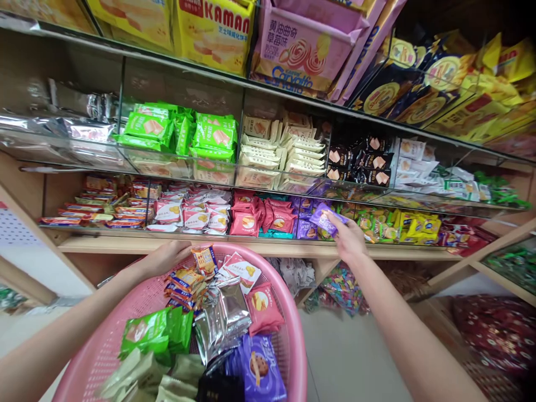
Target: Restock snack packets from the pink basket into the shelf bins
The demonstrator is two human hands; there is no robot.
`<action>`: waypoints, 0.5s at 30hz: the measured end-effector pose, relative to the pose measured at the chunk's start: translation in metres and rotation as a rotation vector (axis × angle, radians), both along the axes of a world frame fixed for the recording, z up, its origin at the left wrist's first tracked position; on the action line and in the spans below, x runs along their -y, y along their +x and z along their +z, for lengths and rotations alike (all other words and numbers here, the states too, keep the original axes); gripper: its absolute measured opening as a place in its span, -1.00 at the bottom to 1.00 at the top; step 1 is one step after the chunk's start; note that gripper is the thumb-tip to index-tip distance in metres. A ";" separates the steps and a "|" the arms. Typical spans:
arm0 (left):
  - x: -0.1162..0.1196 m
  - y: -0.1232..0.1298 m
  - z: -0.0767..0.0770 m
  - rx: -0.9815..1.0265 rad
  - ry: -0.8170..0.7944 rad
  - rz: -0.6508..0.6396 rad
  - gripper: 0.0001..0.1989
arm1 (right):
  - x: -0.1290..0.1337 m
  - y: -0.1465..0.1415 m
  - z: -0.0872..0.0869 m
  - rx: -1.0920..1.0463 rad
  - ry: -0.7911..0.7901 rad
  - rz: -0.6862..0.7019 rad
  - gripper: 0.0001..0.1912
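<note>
My right hand (pixel 350 239) pinches a small purple cookie packet (pixel 326 219) at the front of the lower shelf, beside a compartment of like purple packets (pixel 306 229). My left hand (pixel 171 257) grips the far rim of a pink plastic basket (pixel 298 329), its fingertips partly hidden. Inside the basket lie green wafer packets (pixel 146 334), silver packets (pixel 228 312), a red packet (pixel 263 309), orange-and-blue packets (pixel 184 285), a white-and-red packet (pixel 243 271), pale packets (pixel 134 374) and purple cookie packets (pixel 263 368).
Glass fronts and dividers split the shelves into compartments. Green packets (pixel 213 134), cream packets (pixel 262 151) and black packets (pixel 377 162) fill the middle shelf. Large yellow bags (pixel 215 33) stand above. Below the wooden ledge (pixel 251 244) are bagged sweets (pixel 341 287) and tiled floor (pixel 343 352).
</note>
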State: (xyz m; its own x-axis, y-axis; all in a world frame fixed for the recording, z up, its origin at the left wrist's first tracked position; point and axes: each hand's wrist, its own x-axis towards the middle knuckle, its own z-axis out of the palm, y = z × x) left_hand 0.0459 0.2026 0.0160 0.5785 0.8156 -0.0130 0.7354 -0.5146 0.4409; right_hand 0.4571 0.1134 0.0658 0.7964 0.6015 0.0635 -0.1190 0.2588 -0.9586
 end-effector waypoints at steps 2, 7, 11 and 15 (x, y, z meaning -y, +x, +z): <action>-0.001 0.000 -0.002 0.005 0.018 -0.010 -0.59 | 0.031 -0.008 -0.003 -0.044 -0.028 0.060 -0.63; -0.007 -0.005 -0.011 0.022 0.051 -0.022 -0.62 | 0.108 -0.052 -0.013 -0.213 -0.251 0.397 -0.64; -0.008 -0.008 -0.014 0.042 0.064 -0.033 -0.61 | 0.148 -0.093 -0.020 -0.206 -0.376 0.616 -0.64; -0.009 -0.009 -0.013 0.045 0.077 -0.037 -0.63 | 0.167 -0.119 -0.027 -0.059 -0.471 0.787 -0.54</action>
